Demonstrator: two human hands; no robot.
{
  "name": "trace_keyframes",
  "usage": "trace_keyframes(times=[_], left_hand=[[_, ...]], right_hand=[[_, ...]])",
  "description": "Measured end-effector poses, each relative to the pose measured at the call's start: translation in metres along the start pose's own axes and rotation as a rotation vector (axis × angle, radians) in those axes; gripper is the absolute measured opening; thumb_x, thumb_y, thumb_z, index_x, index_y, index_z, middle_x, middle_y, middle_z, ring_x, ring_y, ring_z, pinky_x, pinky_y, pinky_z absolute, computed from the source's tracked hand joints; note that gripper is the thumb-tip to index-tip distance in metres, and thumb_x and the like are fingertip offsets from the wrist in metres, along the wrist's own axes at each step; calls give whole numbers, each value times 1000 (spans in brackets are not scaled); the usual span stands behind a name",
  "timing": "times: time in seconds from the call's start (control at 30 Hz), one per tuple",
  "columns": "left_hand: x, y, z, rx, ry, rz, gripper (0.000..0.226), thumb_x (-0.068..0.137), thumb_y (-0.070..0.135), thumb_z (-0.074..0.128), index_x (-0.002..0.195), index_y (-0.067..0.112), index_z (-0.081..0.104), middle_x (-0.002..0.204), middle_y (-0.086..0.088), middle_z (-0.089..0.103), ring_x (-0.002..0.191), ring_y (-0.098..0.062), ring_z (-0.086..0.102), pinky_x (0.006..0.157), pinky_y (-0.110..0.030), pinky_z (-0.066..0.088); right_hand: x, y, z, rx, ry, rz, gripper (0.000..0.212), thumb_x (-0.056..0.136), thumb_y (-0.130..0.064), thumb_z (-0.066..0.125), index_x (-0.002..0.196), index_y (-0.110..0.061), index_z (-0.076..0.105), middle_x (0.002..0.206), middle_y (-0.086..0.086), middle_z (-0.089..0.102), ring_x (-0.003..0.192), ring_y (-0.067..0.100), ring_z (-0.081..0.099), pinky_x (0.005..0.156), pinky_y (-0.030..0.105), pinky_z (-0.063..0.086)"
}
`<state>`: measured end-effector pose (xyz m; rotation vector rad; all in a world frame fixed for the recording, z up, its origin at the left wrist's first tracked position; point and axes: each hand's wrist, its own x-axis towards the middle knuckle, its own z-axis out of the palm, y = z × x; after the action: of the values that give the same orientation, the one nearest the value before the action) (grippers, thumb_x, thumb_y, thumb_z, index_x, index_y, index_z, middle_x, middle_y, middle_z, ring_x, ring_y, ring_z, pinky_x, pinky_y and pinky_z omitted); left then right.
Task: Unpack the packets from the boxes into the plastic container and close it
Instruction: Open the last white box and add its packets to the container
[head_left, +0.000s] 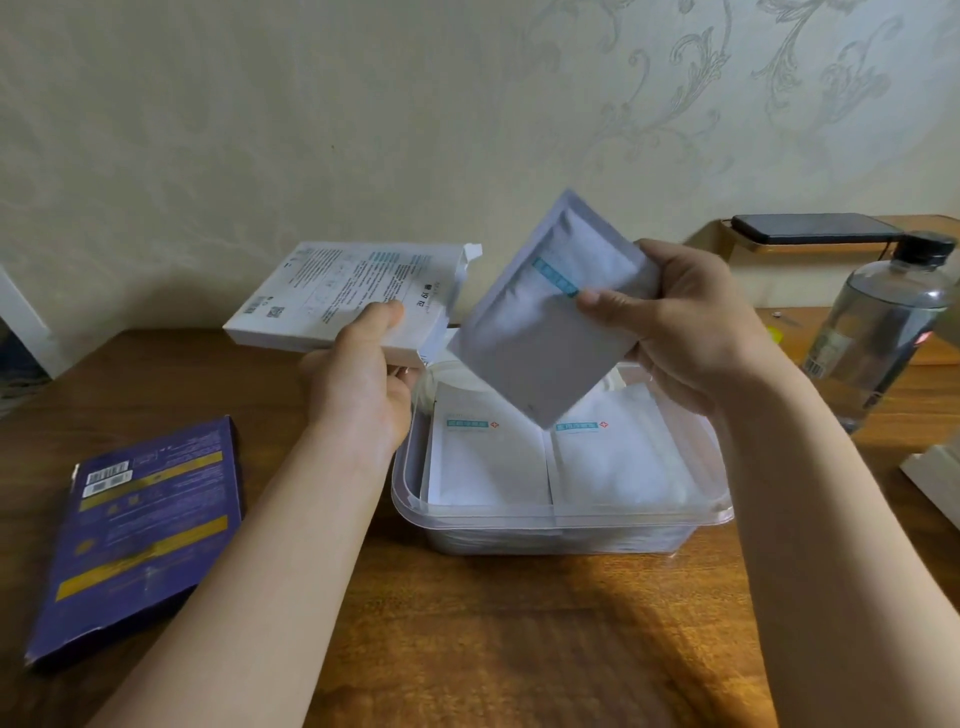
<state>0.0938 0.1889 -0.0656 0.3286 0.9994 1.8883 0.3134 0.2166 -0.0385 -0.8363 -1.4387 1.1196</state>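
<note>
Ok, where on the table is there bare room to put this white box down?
Bare tabletop lies in front of the plastic container and behind the purple box. The right side is crowded by the bottle.

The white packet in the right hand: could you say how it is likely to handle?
The packet is probably light and semi-stiff: the right hand pinches one corner and it barely droops. Its smooth face may slip.

The white box bears print too small to read.
</note>
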Motion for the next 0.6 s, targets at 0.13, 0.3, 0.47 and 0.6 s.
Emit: trace_keyframes(times=[0.13, 0.3, 0.47, 0.6], left_hand=[[-3, -5, 1, 14, -14, -6, 27, 85, -2, 75, 99, 18, 66, 98, -3, 78, 76, -15, 76, 64, -27, 61], [-4, -9, 0, 16, -29, 12, 33, 84, -2, 76, 109, 17, 68, 103, -3, 79, 89, -19, 78, 69, -32, 63], [-5, -10, 0, 24, -21, 40, 34, 84, -2, 76, 113, 14, 69, 104, -3, 80, 90, -19, 78, 79, -37, 64], [-3, -12, 0, 19, -21, 49, 33, 84, -3, 75, 111, 17, 68, 103, -2, 80, 90, -19, 78, 76, -35, 64]], right_hand=[[0, 12, 3, 35, -86, 158, 16, 85, 5, 70, 97, -3, 64, 90, 18, 70, 82, 33, 71, 67, 41, 59], [-2, 24, 14, -46, -175, 269, 21, 85, 9, 69, 99, -6, 65, 94, 18, 70, 89, 38, 72, 76, 51, 61], [-2, 33, 28, -122, -232, 342, 31, 80, 1, 77, 105, -16, 70, 107, 18, 71, 95, 35, 72, 80, 53, 60], [-3, 32, 28, -314, -275, 416, 47, 80, -6, 77, 118, -32, 66, 118, 16, 63, 96, 33, 71, 71, 49, 62]])
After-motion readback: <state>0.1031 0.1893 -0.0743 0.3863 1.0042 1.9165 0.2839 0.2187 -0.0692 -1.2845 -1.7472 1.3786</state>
